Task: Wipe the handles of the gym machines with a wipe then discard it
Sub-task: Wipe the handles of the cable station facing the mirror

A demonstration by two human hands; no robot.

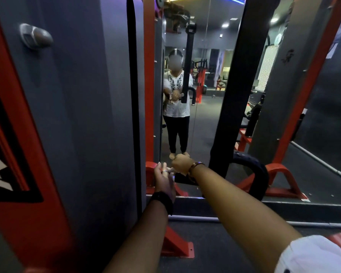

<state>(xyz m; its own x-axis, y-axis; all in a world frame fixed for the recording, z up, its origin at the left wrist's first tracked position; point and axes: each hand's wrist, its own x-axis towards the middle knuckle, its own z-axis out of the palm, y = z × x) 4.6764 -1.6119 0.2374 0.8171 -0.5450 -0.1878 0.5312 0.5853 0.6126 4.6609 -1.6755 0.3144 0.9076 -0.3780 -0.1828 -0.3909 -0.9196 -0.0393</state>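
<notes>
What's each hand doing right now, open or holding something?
Left hand: open, fingers straight beside the end of the black handle.
Right hand: curled in a fist above that handle; what it grips cannot be told.

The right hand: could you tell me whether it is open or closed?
Closed: the right hand is curled in a fist by the black handle; its contents are hidden.

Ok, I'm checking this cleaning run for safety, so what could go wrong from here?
1. The left hand and right hand crowd the handle's near end; its far curve could get missed.
2. No wipe shows plainly, so bare skin may be touching the handle.
3. The red foot juts out on the floor close by: a trip risk when stepping away.
</notes>
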